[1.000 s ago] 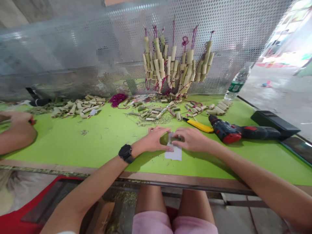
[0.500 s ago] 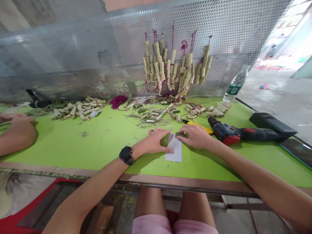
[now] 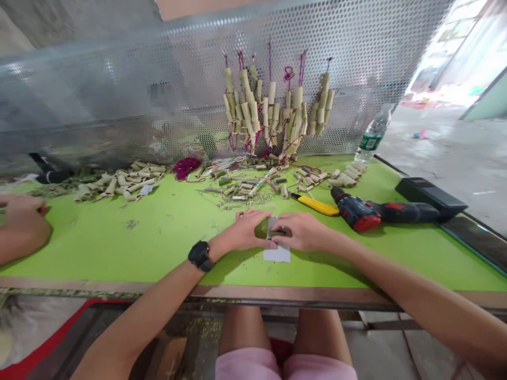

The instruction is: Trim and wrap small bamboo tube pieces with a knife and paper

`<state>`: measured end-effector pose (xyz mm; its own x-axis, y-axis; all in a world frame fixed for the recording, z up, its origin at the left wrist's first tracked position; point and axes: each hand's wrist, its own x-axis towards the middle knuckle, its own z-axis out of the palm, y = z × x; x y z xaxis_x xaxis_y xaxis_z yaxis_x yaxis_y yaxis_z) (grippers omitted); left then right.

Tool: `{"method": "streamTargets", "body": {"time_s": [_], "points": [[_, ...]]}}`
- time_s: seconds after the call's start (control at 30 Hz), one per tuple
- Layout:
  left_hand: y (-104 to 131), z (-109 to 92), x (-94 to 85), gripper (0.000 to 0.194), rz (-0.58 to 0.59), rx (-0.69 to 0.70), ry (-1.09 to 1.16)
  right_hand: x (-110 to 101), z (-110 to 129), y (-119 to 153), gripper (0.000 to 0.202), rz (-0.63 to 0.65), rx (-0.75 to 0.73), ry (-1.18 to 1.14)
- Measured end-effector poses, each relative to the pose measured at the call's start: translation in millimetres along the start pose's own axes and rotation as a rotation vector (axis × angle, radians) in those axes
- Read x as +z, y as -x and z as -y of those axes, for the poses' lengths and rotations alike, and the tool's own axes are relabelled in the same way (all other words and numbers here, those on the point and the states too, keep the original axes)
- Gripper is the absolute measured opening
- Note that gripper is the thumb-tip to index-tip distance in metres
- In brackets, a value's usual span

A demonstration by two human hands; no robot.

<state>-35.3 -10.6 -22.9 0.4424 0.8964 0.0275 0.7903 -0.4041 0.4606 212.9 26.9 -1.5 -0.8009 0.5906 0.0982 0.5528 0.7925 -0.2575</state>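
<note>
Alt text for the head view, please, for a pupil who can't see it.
A person's right hand holds a small green piece over white paper on a green table, the left hand curved beside it. Behind, pale tubes hang against perforated metal.

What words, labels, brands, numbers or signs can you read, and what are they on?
None can be read.
Bottle: green label with white marks, too small and blurred.
Drill: any lettering is too blurred to make out.
Paper: no writing can be made out on the part showing.
</note>
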Motion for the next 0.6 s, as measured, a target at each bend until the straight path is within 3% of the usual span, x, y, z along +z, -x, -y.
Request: {"method": "streamTargets", "body": {"time_s": [0.17, 0.33, 0.5, 0.6], "points": [[-1, 1, -0.8, 0.098, -0.005, -0.027, -0.001, -4, -10, -1, 0.035, -0.041, 0.165, 0.127], [-2, 2, -1.1, 0.093, 0.000, -0.020, -0.016, 1, -4, 0, 0.033, 0.018, 0.034, -0.003], [-2, 2, -1.4, 0.096, 0.005, -0.035, -0.030, 3, -18, -2, 0.042, -0.060, 0.176, 0.059], [-2, 4, -1.4, 0.098, 0.005, -0.017, -0.036, 6, -15, 0, 0.041, -0.051, 0.112, 0.023]]}}
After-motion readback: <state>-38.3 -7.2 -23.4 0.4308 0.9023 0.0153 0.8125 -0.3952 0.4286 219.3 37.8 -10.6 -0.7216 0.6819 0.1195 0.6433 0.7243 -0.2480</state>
